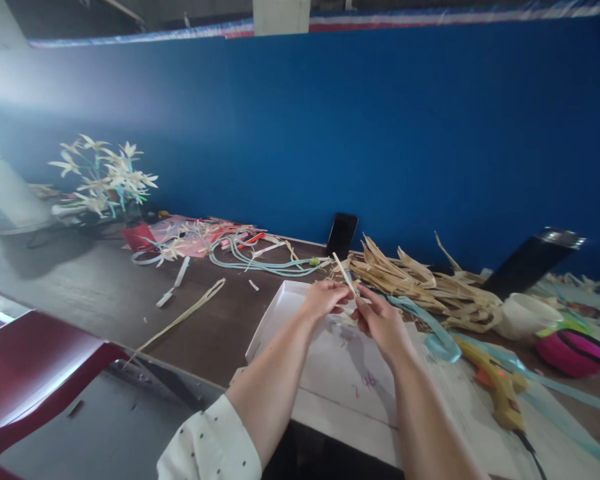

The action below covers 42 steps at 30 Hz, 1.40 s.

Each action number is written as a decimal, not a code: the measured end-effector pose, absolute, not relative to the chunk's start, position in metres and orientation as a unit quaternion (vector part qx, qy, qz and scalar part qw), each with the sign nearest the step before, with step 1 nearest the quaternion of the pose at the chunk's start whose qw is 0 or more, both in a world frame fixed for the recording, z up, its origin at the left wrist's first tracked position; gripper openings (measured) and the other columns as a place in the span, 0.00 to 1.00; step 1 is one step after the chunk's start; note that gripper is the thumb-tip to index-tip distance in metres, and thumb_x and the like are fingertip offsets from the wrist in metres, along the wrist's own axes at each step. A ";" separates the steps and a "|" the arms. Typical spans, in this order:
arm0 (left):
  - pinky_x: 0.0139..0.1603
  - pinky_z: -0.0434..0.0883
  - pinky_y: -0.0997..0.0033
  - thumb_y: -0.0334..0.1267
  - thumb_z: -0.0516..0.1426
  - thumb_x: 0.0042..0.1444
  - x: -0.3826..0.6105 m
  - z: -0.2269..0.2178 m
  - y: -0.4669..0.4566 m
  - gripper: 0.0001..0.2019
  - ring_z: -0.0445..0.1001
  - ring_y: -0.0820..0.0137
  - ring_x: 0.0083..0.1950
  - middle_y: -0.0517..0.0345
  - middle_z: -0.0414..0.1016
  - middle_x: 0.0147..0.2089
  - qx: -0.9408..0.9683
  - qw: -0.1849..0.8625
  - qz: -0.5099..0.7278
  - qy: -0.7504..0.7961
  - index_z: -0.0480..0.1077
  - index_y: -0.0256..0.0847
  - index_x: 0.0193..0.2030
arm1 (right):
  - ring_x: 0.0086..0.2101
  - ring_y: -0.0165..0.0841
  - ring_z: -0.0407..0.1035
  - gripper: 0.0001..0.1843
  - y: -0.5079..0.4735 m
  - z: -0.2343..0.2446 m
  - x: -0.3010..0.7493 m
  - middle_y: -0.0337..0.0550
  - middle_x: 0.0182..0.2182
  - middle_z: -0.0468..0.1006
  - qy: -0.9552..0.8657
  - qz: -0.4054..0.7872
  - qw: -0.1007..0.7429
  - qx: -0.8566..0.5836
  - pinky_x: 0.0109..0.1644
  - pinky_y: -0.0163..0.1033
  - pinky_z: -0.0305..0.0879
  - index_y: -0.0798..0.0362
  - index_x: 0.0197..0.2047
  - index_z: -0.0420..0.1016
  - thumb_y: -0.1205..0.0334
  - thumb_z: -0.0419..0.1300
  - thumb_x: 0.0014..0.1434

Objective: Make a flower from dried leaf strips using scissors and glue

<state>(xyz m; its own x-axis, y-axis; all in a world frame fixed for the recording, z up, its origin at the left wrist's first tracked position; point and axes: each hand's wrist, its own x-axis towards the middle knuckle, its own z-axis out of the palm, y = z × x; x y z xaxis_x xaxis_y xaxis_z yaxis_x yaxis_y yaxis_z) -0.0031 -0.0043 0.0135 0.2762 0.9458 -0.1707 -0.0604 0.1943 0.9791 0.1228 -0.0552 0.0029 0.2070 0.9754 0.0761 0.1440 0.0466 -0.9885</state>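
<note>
Over a white cardboard box lid (325, 380), both my hands meet at the lower end of a thin pale strip (343, 272), which looks like dried husk. It points up and away to the left. My left hand (327, 299) is closed, its thumb and fingertips against the strip from the left. From the right, my right hand (380, 321) pinches it near the same spot. Fingers partly hide the lower end. Close beyond lies a heap of dried corn husks (405, 277), and a light blue ribbon (437, 330) runs beside my right hand.
A yellow glue gun (497, 390) lies right, near a white cup (527, 315), a pink pouch (577, 352) and a tilted black flask (530, 263). A phone (342, 235) leans against the blue partition (380, 120). Husk flowers (113, 177) stand left; a red chair (35, 373) is below.
</note>
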 end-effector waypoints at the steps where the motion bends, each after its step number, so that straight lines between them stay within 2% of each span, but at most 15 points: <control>1: 0.28 0.65 0.79 0.41 0.59 0.44 -0.003 0.013 -0.005 0.12 0.71 0.74 0.34 0.52 0.75 0.35 0.506 0.630 0.392 0.440 0.71 0.36 0.34 | 0.16 0.25 0.57 0.36 -0.055 0.003 0.123 0.36 0.18 0.69 -0.490 0.412 0.528 -0.557 0.18 0.30 0.49 0.56 0.56 0.64 0.46 0.59 0.47; 6: 0.27 0.65 0.79 0.42 0.58 0.47 -0.004 0.011 -0.004 0.11 0.71 0.74 0.34 0.54 0.74 0.33 0.558 0.618 0.372 0.410 0.69 0.37 0.33 | 0.15 0.23 0.53 0.32 -0.054 0.003 0.125 0.35 0.19 0.68 -0.464 0.424 0.539 -0.560 0.17 0.30 0.44 0.55 0.49 0.72 0.46 0.61 0.44; 10: 0.25 0.64 0.79 0.48 0.56 0.48 -0.003 0.008 -0.004 0.15 0.68 0.76 0.30 0.53 0.73 0.34 0.601 0.599 0.336 0.410 0.68 0.36 0.34 | 0.15 0.21 0.50 0.31 -0.055 0.002 0.126 0.35 0.19 0.67 -0.462 0.419 0.541 -0.565 0.18 0.30 0.43 0.56 0.48 0.73 0.46 0.61 0.44; 13: 0.23 0.62 0.79 0.50 0.54 0.50 -0.003 0.006 -0.002 0.16 0.64 0.78 0.25 0.55 0.73 0.31 0.644 0.557 0.325 0.411 0.69 0.36 0.33 | 0.15 0.21 0.49 0.31 -0.055 0.002 0.127 0.35 0.19 0.66 -0.467 0.408 0.541 -0.568 0.18 0.30 0.42 0.58 0.48 0.73 0.46 0.61 0.45; 17: 0.26 0.61 0.78 0.48 0.51 0.52 -0.003 0.005 -0.001 0.16 0.63 0.78 0.23 0.59 0.71 0.25 0.705 0.462 0.341 0.416 0.70 0.37 0.28 | 0.16 0.22 0.50 0.32 -0.054 0.000 0.127 0.36 0.20 0.67 -0.489 0.387 0.527 -0.577 0.18 0.31 0.43 0.57 0.49 0.73 0.45 0.60 0.45; 24: 0.28 0.59 0.78 0.42 0.50 0.52 -0.004 0.008 -0.004 0.13 0.64 0.77 0.26 0.62 0.68 0.23 0.749 0.359 0.379 0.408 0.69 0.37 0.26 | 0.16 0.23 0.50 0.31 -0.056 0.000 0.127 0.39 0.21 0.69 -0.516 0.339 0.528 -0.584 0.18 0.31 0.45 0.57 0.49 0.74 0.44 0.57 0.48; 34: 0.27 0.57 0.78 0.40 0.50 0.52 -0.001 0.008 -0.008 0.12 0.62 0.77 0.25 0.62 0.67 0.22 0.767 0.322 0.370 0.414 0.70 0.37 0.27 | 0.17 0.25 0.55 0.28 -0.053 -0.003 0.137 0.41 0.21 0.73 -0.511 0.240 0.545 -0.620 0.21 0.33 0.52 0.56 0.47 0.75 0.46 0.57 0.50; 37: 0.28 0.58 0.78 0.39 0.50 0.52 -0.001 0.007 -0.008 0.11 0.63 0.76 0.26 0.61 0.69 0.24 0.768 0.325 0.355 0.422 0.71 0.37 0.28 | 0.17 0.26 0.57 0.27 -0.049 -0.009 0.149 0.42 0.22 0.74 -0.463 0.202 0.583 -0.636 0.22 0.33 0.54 0.55 0.47 0.76 0.47 0.58 0.48; 42: 0.30 0.60 0.77 0.39 0.48 0.53 -0.001 0.004 -0.008 0.13 0.66 0.74 0.29 0.59 0.73 0.28 0.785 0.310 0.312 0.436 0.73 0.39 0.31 | 0.15 0.23 0.54 0.28 -0.047 -0.005 0.154 0.39 0.21 0.72 -0.299 0.180 0.736 -0.581 0.18 0.32 0.51 0.53 0.51 0.72 0.49 0.60 0.48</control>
<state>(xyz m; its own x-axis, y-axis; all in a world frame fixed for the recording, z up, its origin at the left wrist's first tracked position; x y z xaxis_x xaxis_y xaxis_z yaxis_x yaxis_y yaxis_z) -0.0010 -0.0077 0.0041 0.4255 0.8779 0.2198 0.4905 -0.4278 0.7592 0.1541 -0.0470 -0.0049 0.7570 0.6115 0.2304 0.0821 0.2607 -0.9619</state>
